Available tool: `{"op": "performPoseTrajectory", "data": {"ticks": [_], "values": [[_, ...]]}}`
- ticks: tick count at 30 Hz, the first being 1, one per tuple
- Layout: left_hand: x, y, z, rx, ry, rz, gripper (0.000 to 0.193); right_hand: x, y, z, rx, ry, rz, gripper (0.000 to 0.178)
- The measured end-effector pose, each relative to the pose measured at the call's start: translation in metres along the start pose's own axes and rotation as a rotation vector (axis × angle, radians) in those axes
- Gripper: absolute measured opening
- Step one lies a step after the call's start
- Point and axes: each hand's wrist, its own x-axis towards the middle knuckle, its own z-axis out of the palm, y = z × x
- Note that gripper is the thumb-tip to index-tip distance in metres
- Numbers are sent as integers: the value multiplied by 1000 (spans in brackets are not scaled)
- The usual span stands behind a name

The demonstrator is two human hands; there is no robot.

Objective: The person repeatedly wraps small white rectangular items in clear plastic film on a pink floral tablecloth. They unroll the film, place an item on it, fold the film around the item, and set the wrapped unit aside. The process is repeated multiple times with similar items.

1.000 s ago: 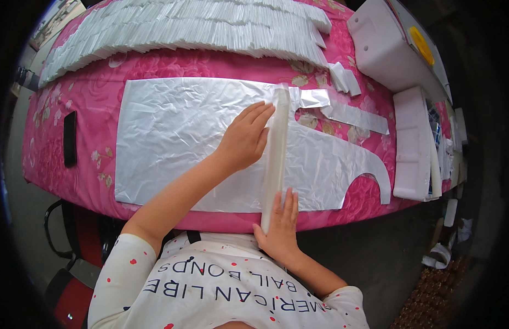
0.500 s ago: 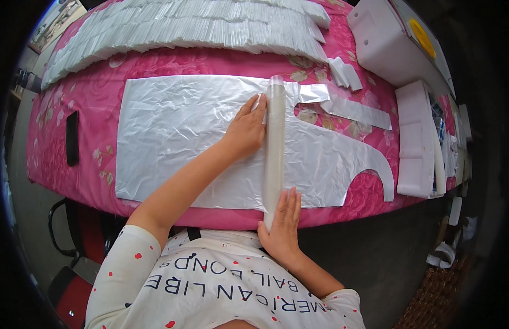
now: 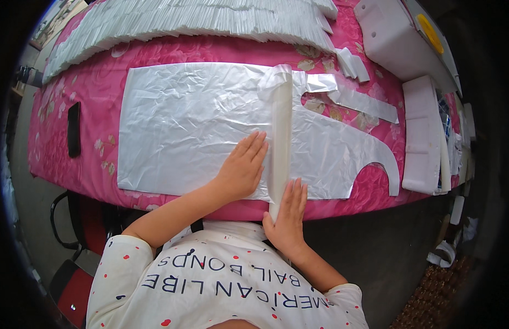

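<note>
A white plastic apron lies spread on a table, its neck loop and curved cutouts toward the right. Across it, from far edge to near edge, runs a long translucent strip. My left hand rests flat on the plastic just left of the strip, fingers stretched out and together. At the strip's near end, by the table's front edge, is my right hand. Its thumb is on the strip's left side and its fingers extend along the right; the palm covers the end.
Long rows of folded white plastic line the far side of the pink floral tablecloth. A black flat object lies at the left. White foam boxes stand at the right, with a yellow ring beyond. Red-and-black chairs are at lower left.
My left hand has slid toward me along the strip, from near its far end to its near half. My right hand stays at the near end. The view has shifted slightly.
</note>
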Motion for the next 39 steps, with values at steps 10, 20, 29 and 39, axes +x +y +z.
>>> {"op": "performPoseTrajectory", "data": {"ticks": [10,20,29,39], "values": [[-2,8,8,182,-98,43,78,20,28,-24,77,-33,-316,94],[-56,-9,-55,55,45,-103,75,83,41,-46,-230,-195,-856,66],[-182,-38,-109,-164,345,-343,54,99,-120,33,492,-631,-1122,52],[-241,-18,-117,-301,458,-571,56,185,-111,55,-100,-117,-1116,47]]}}
